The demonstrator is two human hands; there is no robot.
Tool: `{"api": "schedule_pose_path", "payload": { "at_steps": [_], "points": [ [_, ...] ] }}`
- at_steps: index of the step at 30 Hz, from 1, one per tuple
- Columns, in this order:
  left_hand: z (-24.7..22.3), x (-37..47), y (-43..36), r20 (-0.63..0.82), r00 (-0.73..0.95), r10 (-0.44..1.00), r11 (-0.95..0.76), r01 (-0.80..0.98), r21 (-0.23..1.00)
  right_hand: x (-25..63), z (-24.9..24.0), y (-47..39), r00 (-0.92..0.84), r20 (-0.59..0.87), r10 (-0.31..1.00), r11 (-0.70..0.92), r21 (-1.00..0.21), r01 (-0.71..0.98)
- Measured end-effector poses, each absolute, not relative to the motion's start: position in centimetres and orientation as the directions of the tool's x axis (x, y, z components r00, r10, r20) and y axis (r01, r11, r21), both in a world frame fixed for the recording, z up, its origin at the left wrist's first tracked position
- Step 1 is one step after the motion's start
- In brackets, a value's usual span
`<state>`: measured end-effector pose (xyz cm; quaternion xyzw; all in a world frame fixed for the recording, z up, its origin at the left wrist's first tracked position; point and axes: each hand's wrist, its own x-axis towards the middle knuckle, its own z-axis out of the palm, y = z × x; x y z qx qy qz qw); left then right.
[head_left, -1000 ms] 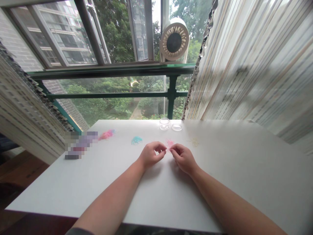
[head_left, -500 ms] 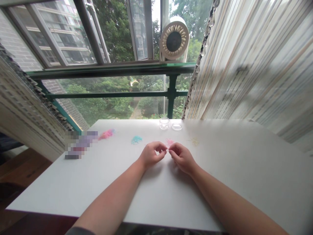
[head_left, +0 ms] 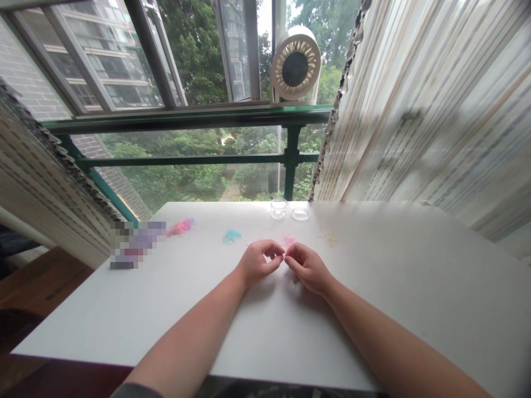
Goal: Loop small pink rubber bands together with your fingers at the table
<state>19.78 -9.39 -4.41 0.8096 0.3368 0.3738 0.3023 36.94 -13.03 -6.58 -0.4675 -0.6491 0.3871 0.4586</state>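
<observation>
My left hand and my right hand meet fingertip to fingertip over the white table. Thumb and forefinger of each are pinched together; whatever sits between them is too small to make out. Right behind the fingertips lies a small pile of pink pieces. A turquoise pile is to the left of my left hand, and a pale yellow pile lies beyond my right hand. Farther left is a larger pink and mixed-colour pile.
A clear round container stands at the table's back edge, with a clear lid beside it. A blurred-out purple item lies at the left edge. Behind are a green railing, a white fan and a striped curtain.
My right fingertips have shifted very slightly, still close to the left ones. The piles, container and lid stay where they were.
</observation>
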Motion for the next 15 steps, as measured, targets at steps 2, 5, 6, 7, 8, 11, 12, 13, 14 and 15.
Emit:
{"api": "schedule_pose_path", "payload": {
  "at_steps": [2,5,6,7,8,11,12,13,14,15],
  "points": [
    [-4.42,19.78,-9.39,0.400,0.496,0.771,-0.589,0.318,0.743,36.91,-6.57,-13.04,-0.136,0.237,0.962,0.265,-0.929,0.259],
    [-4.44,19.79,-9.37,0.400,0.496,0.771,-0.590,0.318,0.742,36.86,-6.58,-13.03,-0.125,0.244,0.962,0.270,-0.922,0.277],
    [-4.45,19.78,-9.36,0.400,0.495,0.771,-0.590,0.318,0.742,36.85,-6.57,-13.02,-0.124,0.245,0.962,0.271,-0.920,0.283],
    [-4.45,19.78,-9.35,0.401,0.494,0.771,-0.590,0.319,0.742,36.85,-6.54,-13.02,-0.125,0.246,0.961,0.272,-0.918,0.288],
    [-4.45,19.77,-9.34,0.401,0.494,0.772,-0.589,0.320,0.742,36.85,-6.51,-13.03,-0.125,0.247,0.961,0.274,-0.916,0.292],
    [-4.45,19.75,-9.34,0.400,0.495,0.771,-0.590,0.320,0.741,36.86,-6.39,-13.09,-0.126,0.249,0.960,0.276,-0.912,0.303],
    [-4.45,19.74,-9.34,0.400,0.497,0.770,-0.591,0.320,0.741,36.87,-6.36,-13.11,-0.125,0.249,0.960,0.276,-0.911,0.305],
    [-4.45,19.73,-9.34,0.398,0.499,0.770,-0.591,0.321,0.740,36.88,-6.33,-13.13,-0.124,0.248,0.961,0.275,-0.911,0.306],
    [-4.45,19.72,-9.34,0.396,0.500,0.770,-0.590,0.322,0.740,36.88,-6.31,-13.13,-0.123,0.247,0.961,0.274,-0.912,0.305],
    [-4.45,19.72,-9.33,0.395,0.499,0.771,-0.589,0.324,0.740,36.89,-6.31,-13.12,-0.124,0.247,0.961,0.274,-0.913,0.303]
  ]
}}
